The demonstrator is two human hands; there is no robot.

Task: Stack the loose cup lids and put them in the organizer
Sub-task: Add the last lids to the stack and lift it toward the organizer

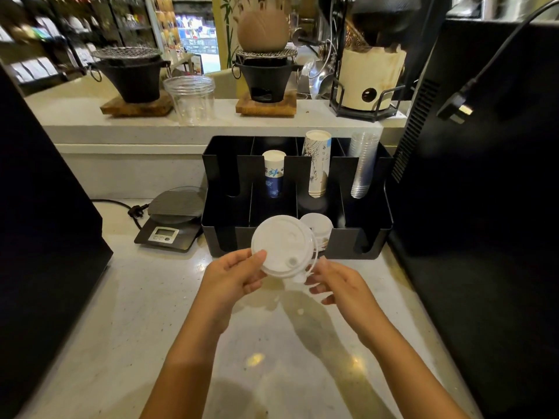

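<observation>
I hold a stack of white cup lids (282, 244) above the counter, just in front of the black organizer (348, 243). My left hand (234, 275) grips the stack's left edge with the thumb on top. My right hand (335, 284) pinches its lower right rim. The top lid faces me, tilted, with a small sip hole showing. Behind it, a front compartment of the organizer holds a stack of white lids (317, 229).
The organizer's back slots hold a blue-patterned paper cup (273, 173), a tall paper cup stack (317, 161) and clear plastic cups (363, 164). A digital scale (172, 219) sits left of it. Dark machines flank the counter (151, 313) on both sides.
</observation>
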